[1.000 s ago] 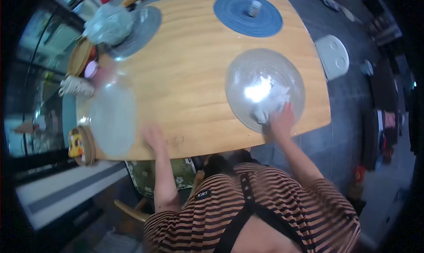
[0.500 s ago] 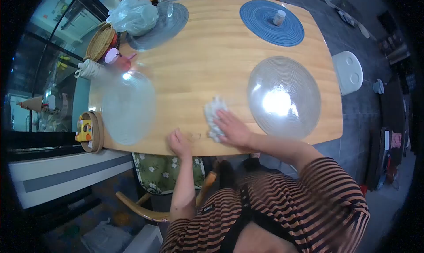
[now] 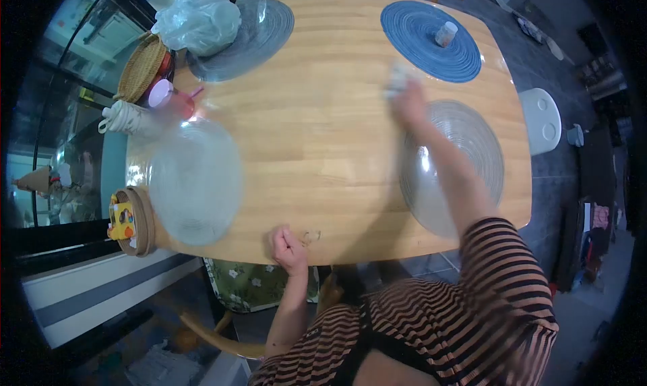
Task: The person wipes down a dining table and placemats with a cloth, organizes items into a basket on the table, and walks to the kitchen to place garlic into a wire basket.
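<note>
My right hand (image 3: 410,106), smeared by motion, is on a whitish cloth (image 3: 399,78) on the wooden table (image 3: 323,136). It is stretched far forward, close to the blue round placemat (image 3: 424,32). My forearm passes over the clear round placemat (image 3: 482,143) on the right and hides part of it. Curled into a loose fist, my left hand (image 3: 288,250) rests at the table's near edge, and nothing shows in it. Just right of that fist lie a few small brownish scraps (image 3: 311,237).
On the left are a clear placemat (image 3: 195,190), a pink cup (image 3: 174,99), a white patterned container (image 3: 131,118), a wicker basket (image 3: 139,69) and a round wooden box (image 3: 140,217). A plastic bag (image 3: 202,22) sits far left. A small bottle (image 3: 445,34) stands on the blue placemat.
My right hand and the cloth have moved forward and to the right, from near the table's front to beside the blue placemat. My left hand remains a fist at the near edge.
</note>
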Demonstrator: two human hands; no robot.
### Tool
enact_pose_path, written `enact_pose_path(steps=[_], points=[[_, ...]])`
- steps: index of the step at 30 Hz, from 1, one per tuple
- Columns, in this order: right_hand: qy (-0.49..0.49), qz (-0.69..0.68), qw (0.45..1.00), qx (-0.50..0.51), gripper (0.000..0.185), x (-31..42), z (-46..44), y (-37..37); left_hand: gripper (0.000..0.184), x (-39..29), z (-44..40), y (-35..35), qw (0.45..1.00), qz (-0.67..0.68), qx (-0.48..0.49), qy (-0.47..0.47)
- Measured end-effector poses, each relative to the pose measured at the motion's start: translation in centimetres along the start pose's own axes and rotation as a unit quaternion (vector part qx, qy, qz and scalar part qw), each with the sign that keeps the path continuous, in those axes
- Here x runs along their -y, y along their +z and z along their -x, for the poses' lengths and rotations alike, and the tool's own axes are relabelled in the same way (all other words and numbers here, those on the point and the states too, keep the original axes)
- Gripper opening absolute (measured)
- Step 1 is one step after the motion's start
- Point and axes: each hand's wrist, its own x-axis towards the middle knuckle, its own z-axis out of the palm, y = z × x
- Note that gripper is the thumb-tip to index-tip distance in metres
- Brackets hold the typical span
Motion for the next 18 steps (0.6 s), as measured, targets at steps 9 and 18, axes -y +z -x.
enact_pose_path(steps=[9, 18], points=[[0.038, -0.202, 0.969, 0.141, 0.026, 6.0, 4.0, 4.7, 0.016, 0.0, 0.1, 0.2, 1.000, -0.014, 0.003, 0.022], [-0.161, -0.088, 0.930, 0.319, 0.021, 13.8, 1.7, 6.2, 0.020, 0.8, 0.4, 0.1, 0.996, -0.020, 0.044, -0.077]])
